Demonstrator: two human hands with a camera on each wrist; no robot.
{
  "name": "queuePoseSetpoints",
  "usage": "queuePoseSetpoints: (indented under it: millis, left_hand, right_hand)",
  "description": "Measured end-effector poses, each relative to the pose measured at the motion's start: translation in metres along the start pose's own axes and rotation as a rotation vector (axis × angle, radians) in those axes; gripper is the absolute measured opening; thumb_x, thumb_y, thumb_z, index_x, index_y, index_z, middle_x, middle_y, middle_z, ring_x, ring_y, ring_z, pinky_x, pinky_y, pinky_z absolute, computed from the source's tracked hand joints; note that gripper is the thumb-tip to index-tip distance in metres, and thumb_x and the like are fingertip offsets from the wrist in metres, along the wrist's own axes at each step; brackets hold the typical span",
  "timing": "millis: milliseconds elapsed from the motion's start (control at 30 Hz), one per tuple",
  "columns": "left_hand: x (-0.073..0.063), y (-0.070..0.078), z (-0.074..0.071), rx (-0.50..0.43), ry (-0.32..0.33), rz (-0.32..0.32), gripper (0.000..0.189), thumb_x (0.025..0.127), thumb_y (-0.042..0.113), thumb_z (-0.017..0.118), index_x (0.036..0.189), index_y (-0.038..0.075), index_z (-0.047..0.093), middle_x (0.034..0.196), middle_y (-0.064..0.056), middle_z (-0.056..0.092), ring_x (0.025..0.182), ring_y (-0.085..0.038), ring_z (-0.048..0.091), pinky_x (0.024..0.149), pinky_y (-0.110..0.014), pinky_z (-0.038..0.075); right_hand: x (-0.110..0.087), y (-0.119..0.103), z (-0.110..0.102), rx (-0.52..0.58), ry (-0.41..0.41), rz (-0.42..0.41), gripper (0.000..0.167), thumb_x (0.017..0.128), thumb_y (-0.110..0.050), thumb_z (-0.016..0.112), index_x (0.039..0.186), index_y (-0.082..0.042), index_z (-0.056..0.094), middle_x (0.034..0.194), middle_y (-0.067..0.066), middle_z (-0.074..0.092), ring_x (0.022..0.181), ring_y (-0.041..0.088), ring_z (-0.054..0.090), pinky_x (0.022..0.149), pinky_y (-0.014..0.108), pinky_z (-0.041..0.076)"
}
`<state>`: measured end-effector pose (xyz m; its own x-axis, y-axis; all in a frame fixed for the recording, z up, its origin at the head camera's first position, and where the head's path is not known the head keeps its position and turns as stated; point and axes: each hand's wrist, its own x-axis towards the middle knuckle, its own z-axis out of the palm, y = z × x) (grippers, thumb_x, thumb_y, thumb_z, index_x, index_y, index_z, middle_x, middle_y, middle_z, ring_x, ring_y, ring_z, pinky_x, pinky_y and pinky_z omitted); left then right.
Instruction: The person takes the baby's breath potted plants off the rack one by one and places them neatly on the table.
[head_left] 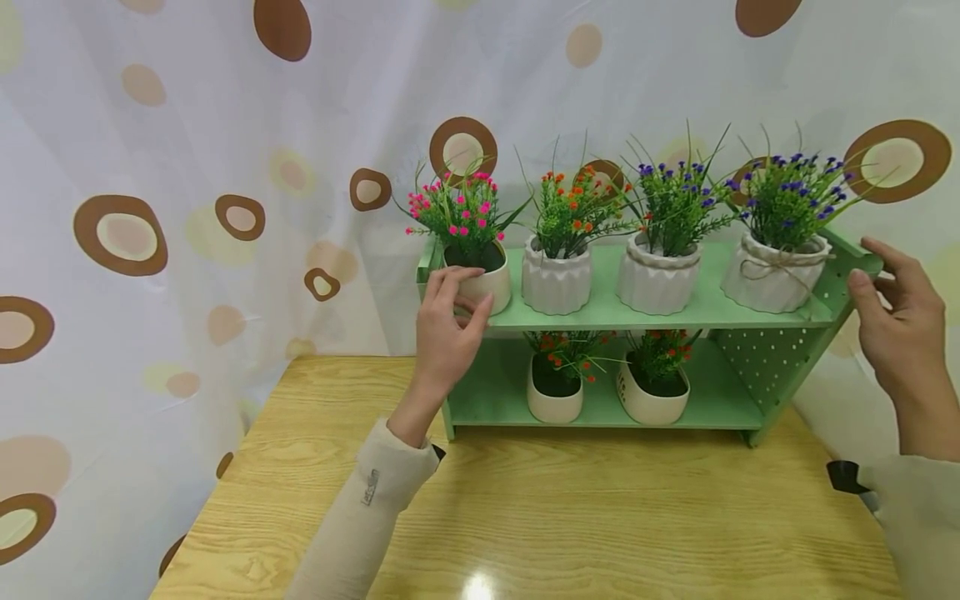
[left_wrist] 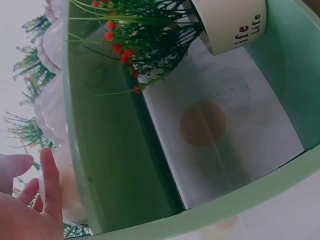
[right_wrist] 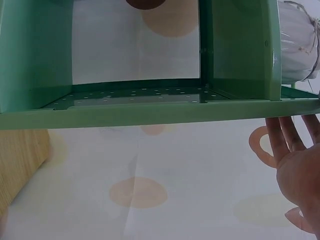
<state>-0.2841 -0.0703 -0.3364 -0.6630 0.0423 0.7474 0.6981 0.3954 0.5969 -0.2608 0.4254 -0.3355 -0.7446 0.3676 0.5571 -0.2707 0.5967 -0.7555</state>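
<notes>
A green two-tier shelf point(head_left: 600, 321) stands on the wooden table. My left hand point(head_left: 453, 321) is at the cream pot point(head_left: 498, 287) with pink flowers, on the upper tier's left end. Its index finger lies along the pot's front rim, and the thumb is spread apart. In the left wrist view, the left hand point(left_wrist: 35, 195) shows loose, extended fingers beside that pot. My right hand point(head_left: 903, 321) holds the top front corner of the right side panel point(head_left: 858, 250), thumb in front. The right wrist view shows the right-hand fingers point(right_wrist: 278, 137) against the panel's outer side.
Further right on the upper tier stand white pots: one with orange flowers point(head_left: 557, 279) and two with purple flowers point(head_left: 660, 279). Below are two cream pots point(head_left: 555, 407) with red flowers. A spotted curtain point(head_left: 187, 142) hangs behind. The wooden table point(head_left: 600, 508) extends in front.
</notes>
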Motion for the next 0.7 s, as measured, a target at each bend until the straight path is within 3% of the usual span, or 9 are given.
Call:
queuePoseSetpoints:
  millis: [267,433,533,700]
  left_hand:
    - [-0.01,0.014,-0.009,0.05,-0.012,0.02,0.029,0.099,0.014,0.072,0.126,0.005,0.067,0.121,-0.014,0.058,0.075,-0.02,0.065,0.061,-0.026,0.061]
    - [-0.016,0.018,-0.015,0.202,0.014,0.089,0.034,0.095,0.019,0.077,0.127,0.011,0.069,0.121,-0.01,0.064,0.075,-0.019,0.066,0.057,-0.029,0.056]
    - [-0.019,0.015,-0.02,0.288,0.054,0.12,0.041,0.09,0.022,0.083,0.128,0.015,0.07,0.125,-0.006,0.068,0.09,-0.023,0.067,0.067,-0.036,0.06]
    - [-0.022,0.003,-0.024,0.259,0.068,0.153,0.055,0.081,0.019,0.091,0.132,0.015,0.071,0.135,-0.007,0.066,0.115,-0.03,0.056,0.094,-0.046,0.057]
  right_hand:
    - [0.001,-0.001,0.002,0.017,0.014,0.003,0.046,0.11,-0.025,0.049,0.156,-0.031,0.047,0.132,-0.028,0.046,0.115,-0.01,0.05,0.08,0.0,0.039]
    - [0.001,0.0,0.003,0.025,0.021,0.014,0.046,0.11,-0.025,0.049,0.156,-0.03,0.047,0.133,-0.027,0.047,0.115,-0.009,0.05,0.081,0.001,0.04]
    - [0.0,0.0,0.004,0.016,0.021,0.025,0.046,0.11,-0.026,0.049,0.156,-0.031,0.046,0.134,-0.027,0.046,0.117,-0.009,0.049,0.084,0.002,0.041]
    - [0.0,0.001,0.004,0.008,0.024,0.034,0.046,0.11,-0.027,0.048,0.157,-0.033,0.045,0.136,-0.027,0.046,0.118,-0.009,0.049,0.084,0.002,0.04]
